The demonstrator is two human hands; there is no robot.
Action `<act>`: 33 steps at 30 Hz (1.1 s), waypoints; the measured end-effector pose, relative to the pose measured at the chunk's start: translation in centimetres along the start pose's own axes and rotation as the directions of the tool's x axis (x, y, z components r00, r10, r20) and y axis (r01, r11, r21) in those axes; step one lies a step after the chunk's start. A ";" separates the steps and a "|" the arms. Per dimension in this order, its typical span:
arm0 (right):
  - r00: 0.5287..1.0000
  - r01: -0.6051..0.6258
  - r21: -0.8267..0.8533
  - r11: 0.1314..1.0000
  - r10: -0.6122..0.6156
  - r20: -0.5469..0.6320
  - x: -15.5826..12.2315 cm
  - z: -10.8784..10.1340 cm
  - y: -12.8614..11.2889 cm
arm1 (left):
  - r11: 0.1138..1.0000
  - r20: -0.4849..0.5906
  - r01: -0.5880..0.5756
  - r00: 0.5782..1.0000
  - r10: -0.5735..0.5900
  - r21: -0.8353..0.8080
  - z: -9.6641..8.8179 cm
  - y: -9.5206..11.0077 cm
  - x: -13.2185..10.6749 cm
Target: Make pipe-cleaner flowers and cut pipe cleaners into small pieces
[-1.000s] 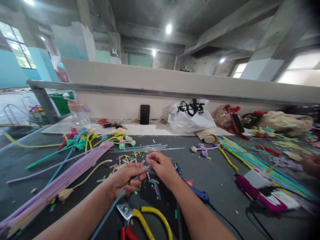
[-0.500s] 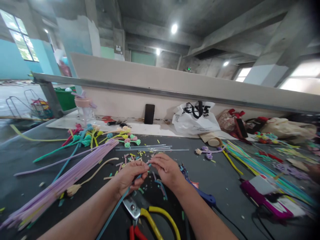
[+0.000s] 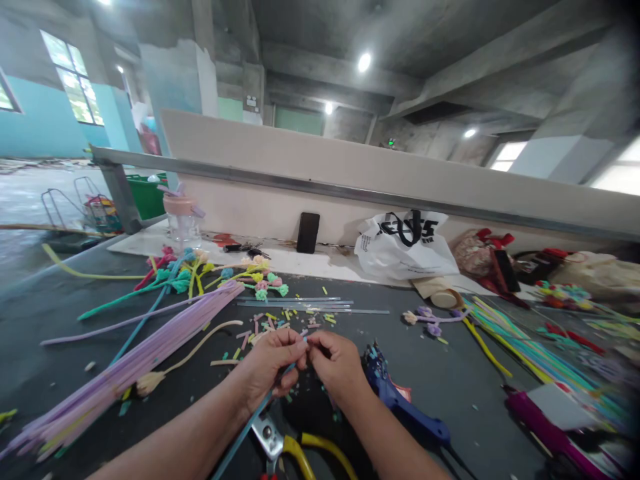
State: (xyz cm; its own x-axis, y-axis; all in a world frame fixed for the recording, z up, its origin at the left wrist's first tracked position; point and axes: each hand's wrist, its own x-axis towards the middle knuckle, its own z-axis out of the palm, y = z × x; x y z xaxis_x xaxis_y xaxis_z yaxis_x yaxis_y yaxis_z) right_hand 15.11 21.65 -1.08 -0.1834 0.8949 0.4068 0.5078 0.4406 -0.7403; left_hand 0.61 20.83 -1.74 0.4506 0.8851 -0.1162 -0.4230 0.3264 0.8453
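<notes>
My left hand [image 3: 277, 360] is closed around a long blue pipe cleaner [image 3: 240, 440], whose tail runs down between my forearms. At the upper end of this pipe cleaner, the fingers of my right hand [image 3: 335, 363] are pinched together against my left fingertips. A small pale purple bit shows there; the fingers hide most of it. Below my hands lie pliers [image 3: 270, 437] with a silver head and a yellow-handled tool [image 3: 330, 450], partly covered by my right wrist. A blue glue gun [image 3: 400, 403] rests just right of my right forearm.
Cut bits [image 3: 260, 327] are scattered beyond my hands, before clear sticks [image 3: 310, 305]. A purple pipe cleaner bundle [image 3: 165, 350] and coloured flower stems [image 3: 185, 270] lie left. A phone [image 3: 308, 233] and white bag [image 3: 407, 250] stand behind; a magenta device [image 3: 545, 427] is right.
The view has shifted slightly, so the scene sits further right. My right hand has drawn its fingers into a tighter pinch, close against my left fingertips. The blue pipe cleaner remains in my left hand.
</notes>
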 end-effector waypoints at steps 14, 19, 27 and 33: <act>0.892 -0.448 0.542 0.711 0.396 0.217 0.1 0.6 -0.6 | 0.983 -0.162 -0.072 0.982 0.100 0.171 0.7 0.3 -0.2; 0.899 -0.437 0.544 0.716 0.355 0.254 -0.1 0.5 -1.0 | 0.973 -0.181 -0.080 0.976 0.120 0.215 0.8 0.4 -0.2; 0.861 -0.501 0.720 0.479 0.358 0.361 -0.3 0.3 -1.0 | 0.972 -0.203 -0.031 0.976 0.080 0.232 0.6 0.4 -0.1; 0.875 -0.478 0.725 0.495 0.344 0.342 -0.3 0.5 -0.8 | 0.966 -0.232 -0.013 0.970 0.075 0.258 0.3 0.5 0.0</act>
State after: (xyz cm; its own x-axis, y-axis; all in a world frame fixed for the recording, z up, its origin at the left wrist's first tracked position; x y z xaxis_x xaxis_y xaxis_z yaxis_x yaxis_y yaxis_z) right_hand 14.35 21.08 -0.83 -0.2734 0.9584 -0.0820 -0.2715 -0.1587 -0.9493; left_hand 0.67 20.91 -1.11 0.2227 0.9598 -0.1707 -0.2117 0.2185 0.9526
